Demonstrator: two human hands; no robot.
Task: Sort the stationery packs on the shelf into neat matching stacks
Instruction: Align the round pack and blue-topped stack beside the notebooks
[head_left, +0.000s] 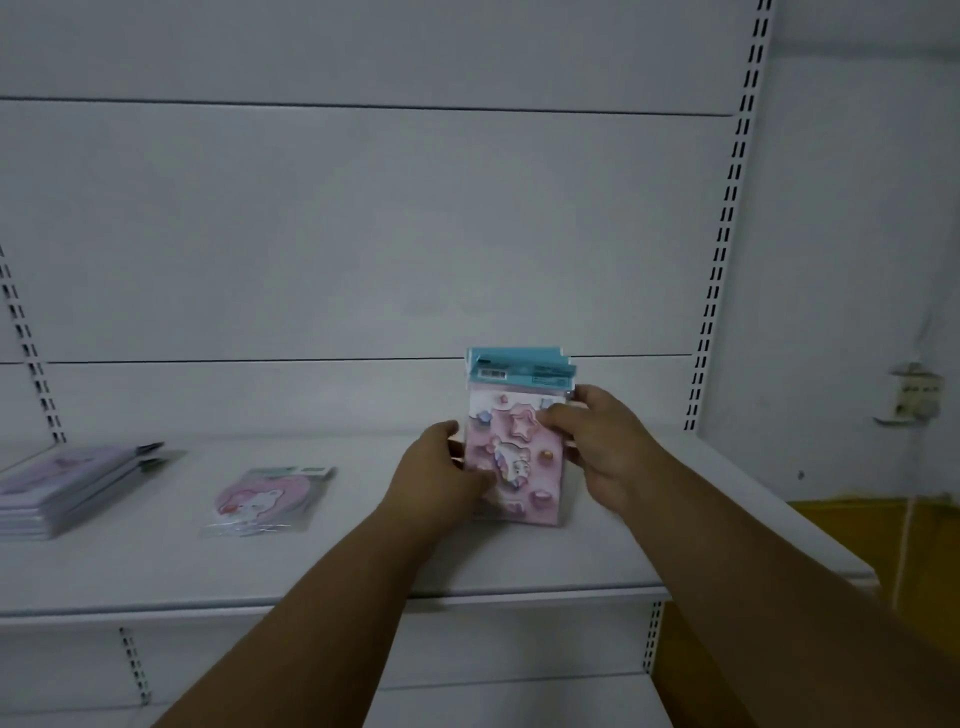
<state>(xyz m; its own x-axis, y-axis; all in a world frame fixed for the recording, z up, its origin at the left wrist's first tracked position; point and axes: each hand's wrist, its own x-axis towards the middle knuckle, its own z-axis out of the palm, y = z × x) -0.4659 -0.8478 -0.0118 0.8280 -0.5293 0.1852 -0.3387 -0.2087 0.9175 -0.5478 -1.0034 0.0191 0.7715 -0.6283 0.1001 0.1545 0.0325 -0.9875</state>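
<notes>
Packs lie in three lots along the shelf (363, 566). Far left sits a purple stack (62, 491), squared and flat. Right of it, well apart, a single heart pack (267, 499) lies alone in clear film. Right again, the left hand (441, 473) grips the left edge of the pink packs (514, 457), several held upright together, their bottom edges on or just above the shelf, their blue header cards fanned unevenly at the top. The right hand (597, 447) clasps the right edge, thumb across the front. These look light, thin and fairly stiff, but the glossy film is likely slippery, so pressing both long edges should square them best.
</notes>
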